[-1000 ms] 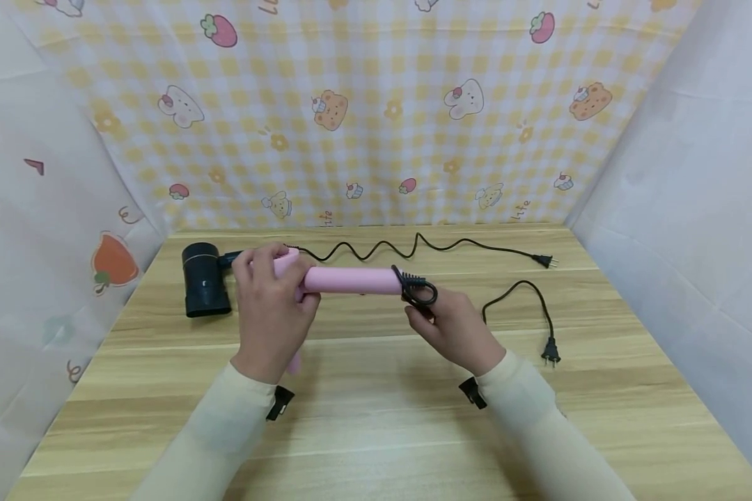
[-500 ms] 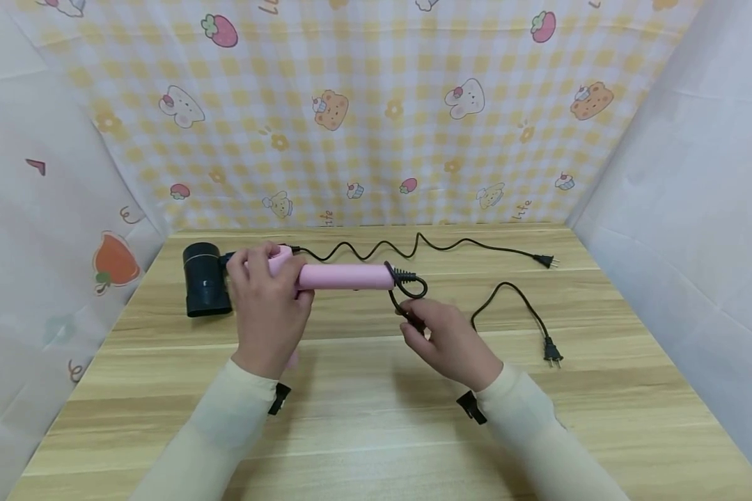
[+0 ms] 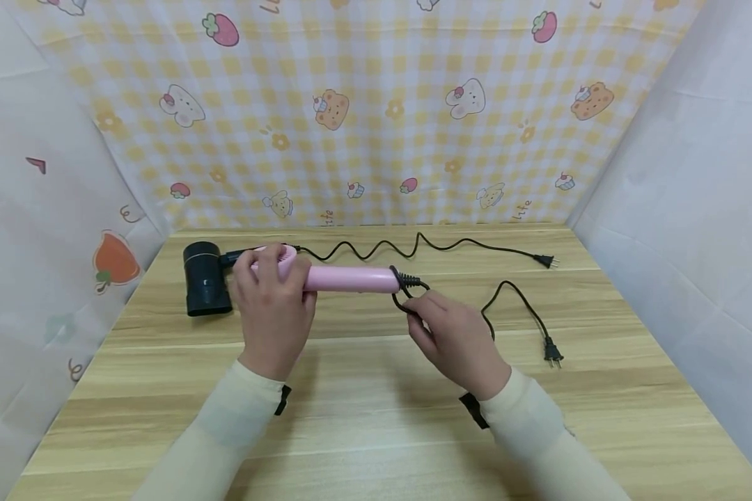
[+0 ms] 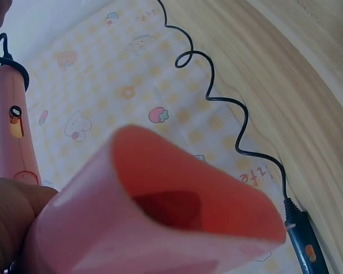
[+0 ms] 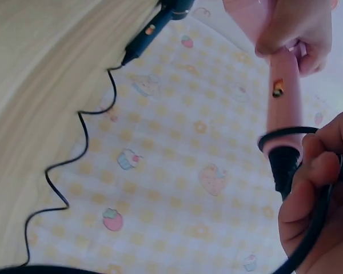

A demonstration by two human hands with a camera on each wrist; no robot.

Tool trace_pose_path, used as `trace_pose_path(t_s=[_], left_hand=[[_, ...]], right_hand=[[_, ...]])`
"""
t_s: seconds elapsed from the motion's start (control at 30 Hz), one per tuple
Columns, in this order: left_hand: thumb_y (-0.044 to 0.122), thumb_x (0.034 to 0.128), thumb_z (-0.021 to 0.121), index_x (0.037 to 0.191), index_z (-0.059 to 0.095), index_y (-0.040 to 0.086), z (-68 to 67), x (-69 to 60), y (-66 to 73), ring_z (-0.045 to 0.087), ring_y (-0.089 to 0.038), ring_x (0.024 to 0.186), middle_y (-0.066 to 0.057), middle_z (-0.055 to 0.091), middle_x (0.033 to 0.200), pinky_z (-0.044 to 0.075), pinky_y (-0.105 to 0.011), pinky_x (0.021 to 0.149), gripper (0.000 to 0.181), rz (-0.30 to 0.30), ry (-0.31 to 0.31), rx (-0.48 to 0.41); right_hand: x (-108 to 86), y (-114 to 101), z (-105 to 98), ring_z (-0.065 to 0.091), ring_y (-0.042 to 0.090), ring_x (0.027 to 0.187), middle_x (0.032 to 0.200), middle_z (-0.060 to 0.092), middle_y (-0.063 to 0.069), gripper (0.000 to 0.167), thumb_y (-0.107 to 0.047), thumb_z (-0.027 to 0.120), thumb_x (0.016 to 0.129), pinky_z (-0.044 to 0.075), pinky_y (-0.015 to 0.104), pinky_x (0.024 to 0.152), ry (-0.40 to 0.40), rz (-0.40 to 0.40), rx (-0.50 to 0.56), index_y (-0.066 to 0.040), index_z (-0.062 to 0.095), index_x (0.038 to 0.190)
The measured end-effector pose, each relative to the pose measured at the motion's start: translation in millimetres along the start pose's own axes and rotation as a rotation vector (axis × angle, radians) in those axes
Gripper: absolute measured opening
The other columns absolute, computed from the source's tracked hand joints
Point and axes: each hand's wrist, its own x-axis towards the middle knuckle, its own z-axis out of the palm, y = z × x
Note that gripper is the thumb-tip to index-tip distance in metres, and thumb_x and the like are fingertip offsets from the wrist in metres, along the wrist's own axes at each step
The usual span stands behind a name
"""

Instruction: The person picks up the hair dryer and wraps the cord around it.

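Note:
A pink hair dryer is held above the table, its handle pointing right. My left hand grips it round the head end; its open pink nozzle fills the middle of the left wrist view. A black cord passes round the end of the handle. My right hand pinches that cord just beside the handle end. The rest of the cord runs out behind the right hand to a two-pin plug on the table. Part of the cord is hidden by the right hand.
On the wooden table, a black hair dryer stands at the back left. Its wavy cord stretches along the back to another plug. A checked cloth hangs behind, with white cloth at both sides.
My right hand dipped with the cord, then came back up and slightly right, and the loop at the handle end looks smaller. The dryer's head has turned, so its grille shows more.

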Motion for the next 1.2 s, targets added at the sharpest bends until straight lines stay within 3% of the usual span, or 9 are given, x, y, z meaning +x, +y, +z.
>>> trace_pose_path(t_s=[0.23,0.73,0.97,1.2], left_hand=[[0.003,0.0739,0.084,0.102,0.07,0.005,3.3,-1.9,0.1,0.038,-0.047,0.115,-0.021,0.05,0.123,0.035,-0.062,0.085,0.031,0.045,0.035,-0.007],[0.003,0.0746,0.082,0.098,0.07,0.004,1.1,-3.9,2.0,0.039,-0.045,0.114,-0.019,0.051,0.121,0.036,-0.061,0.086,0.026,0.114,0.082,-0.055],[0.003,0.0747,0.081,0.096,0.071,0.004,-6.1,-1.3,7.3,0.041,-0.046,0.112,-0.02,0.053,0.119,0.036,-0.061,0.086,0.024,0.153,0.115,-0.071],[0.004,0.0759,0.077,0.094,0.071,0.004,-11.5,0.9,10.2,0.043,-0.047,0.11,-0.019,0.055,0.116,0.037,-0.061,0.085,0.019,0.2,0.16,-0.107]], right_hand=[[13.5,4,-12,0.049,0.008,0.057,0.084,0.064,0.001,0.019,-0.005,0.078,0.083,0.042,0.024,0.047,0.019,0.012,0.002,-0.007,0.068,0.099],[27.9,19,-23,0.047,0.014,0.063,0.084,0.063,0.0,0.018,-0.007,0.079,0.083,0.039,0.026,0.054,0.063,0.108,0.13,-0.006,0.069,0.098],[30.3,24,-30,0.058,0.01,0.073,0.09,0.068,0.001,0.015,-0.005,0.078,0.084,0.051,0.028,0.059,0.07,0.131,0.199,-0.006,0.071,0.097],[33.4,28,-36,0.054,0.008,0.075,0.087,0.065,-0.004,0.014,-0.005,0.076,0.086,0.044,0.026,0.06,0.036,0.142,0.241,-0.007,0.071,0.098]])
